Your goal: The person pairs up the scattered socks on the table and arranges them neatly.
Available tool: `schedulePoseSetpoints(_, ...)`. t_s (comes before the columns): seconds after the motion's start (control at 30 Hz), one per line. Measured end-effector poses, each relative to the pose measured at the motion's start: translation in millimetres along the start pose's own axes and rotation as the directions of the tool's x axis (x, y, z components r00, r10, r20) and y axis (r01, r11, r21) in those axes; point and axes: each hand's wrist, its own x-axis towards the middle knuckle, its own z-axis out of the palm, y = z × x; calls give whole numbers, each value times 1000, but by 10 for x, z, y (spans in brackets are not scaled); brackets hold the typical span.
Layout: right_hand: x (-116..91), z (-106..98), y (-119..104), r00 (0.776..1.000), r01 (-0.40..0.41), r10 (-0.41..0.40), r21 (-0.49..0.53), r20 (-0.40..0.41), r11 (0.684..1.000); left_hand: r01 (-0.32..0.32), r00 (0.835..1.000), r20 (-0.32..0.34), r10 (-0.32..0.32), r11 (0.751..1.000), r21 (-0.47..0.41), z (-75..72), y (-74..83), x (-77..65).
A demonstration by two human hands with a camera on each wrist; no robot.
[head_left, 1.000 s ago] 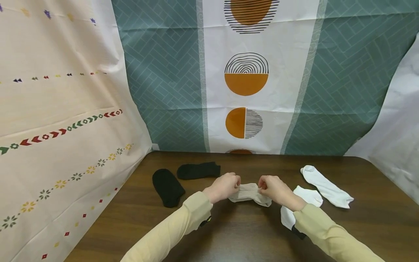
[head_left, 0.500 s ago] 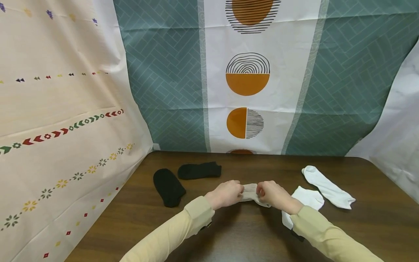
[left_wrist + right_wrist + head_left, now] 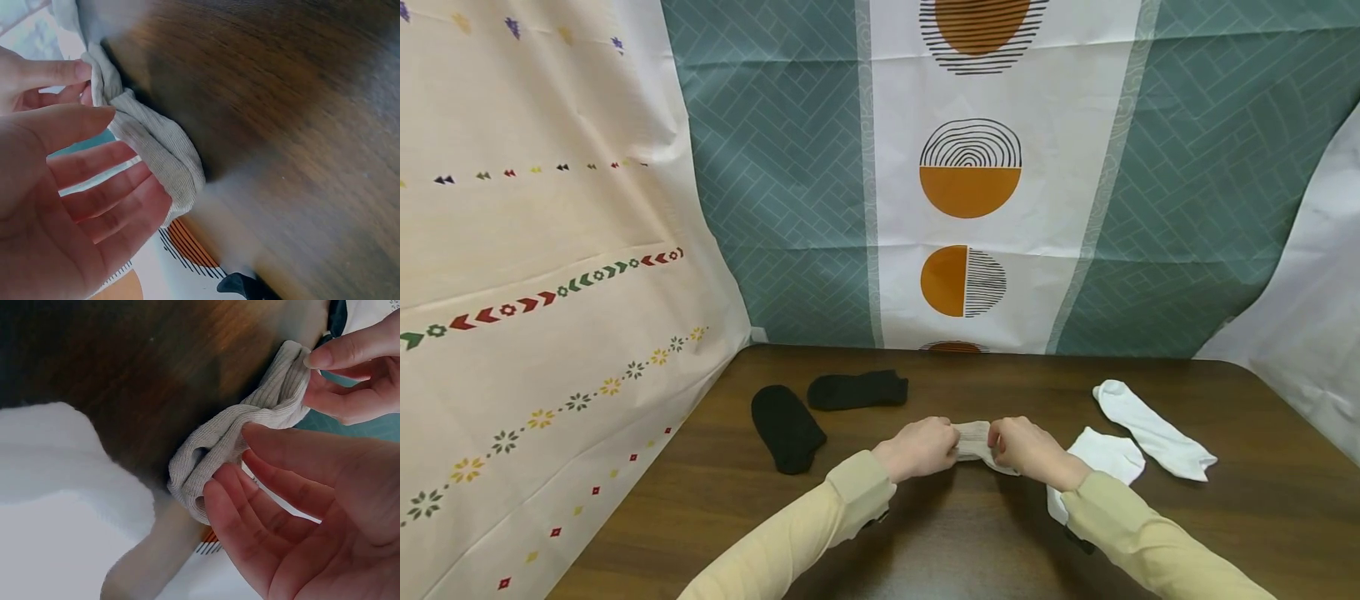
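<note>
A beige ribbed sock (image 3: 973,440) lies bunched on the table between my two hands. My left hand (image 3: 922,447) pinches its left end, with the thumb in front and the fingers behind. My right hand (image 3: 1033,451) pinches the sock nearer its right end. In the left wrist view the folded sock (image 3: 156,147) shows doubled layers, and the left hand's fingers (image 3: 119,206) lie along it. The right wrist view shows the right thumb on the ribbed sock (image 3: 219,440). I cannot tell whether it is one sock or two stacked.
Two black socks, one angled (image 3: 787,428) and one sideways (image 3: 857,390), lie at the table's back left. A white sock (image 3: 1152,429) lies at the right. Another white one (image 3: 1107,454) is partly under the right forearm. Patterned cloth (image 3: 797,208) hangs behind the brown table (image 3: 962,542).
My left hand has shifted right and a little down, covering more of the sock's left end. My right hand has lowered slightly on the sock. The other socks stay put.
</note>
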Motion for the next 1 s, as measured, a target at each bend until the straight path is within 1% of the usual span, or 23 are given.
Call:
schedulePoseSetpoints(0.13, 29, -16, 2, 1000, 5, -5, 5, -3, 1000, 33, 999, -2, -33, 999, -7, -4, -1, 19)
schedulePoseSetpoints(0.27, 65, -22, 30, 999, 39, -39, 18, -6, 999, 76, 997, 8, -76, 997, -8, 11, -13, 47)
schedulePoseSetpoints(0.37, 92, -19, 57, 998, 65, -65, 22, -13, 998, 93, 996, 15, -92, 996, -13, 33, -29, 76)
schedulePoseSetpoints(0.47, 127, -12, 81, 997, 75, -74, 20, -21, 997, 107, 994, 23, -107, 994, -27, 50, -43, 105)
schedulePoseSetpoints(0.6, 183, -10, 107, 997, 67, -67, 0, -29, 998, 131, 991, 30, -130, 991, -40, 57, -52, 139)
schedulePoseSetpoints(0.8, 246, -23, 135, 999, 27, -27, -1, -25, 1000, 168, 985, 30, -167, 986, -18, 64, -48, 196)
schedulePoseSetpoints(1.0, 298, -25, 161, 999, 17, -18, -12, -38, 1000, 183, 982, 46, -182, 983, -28, 83, -62, 244)
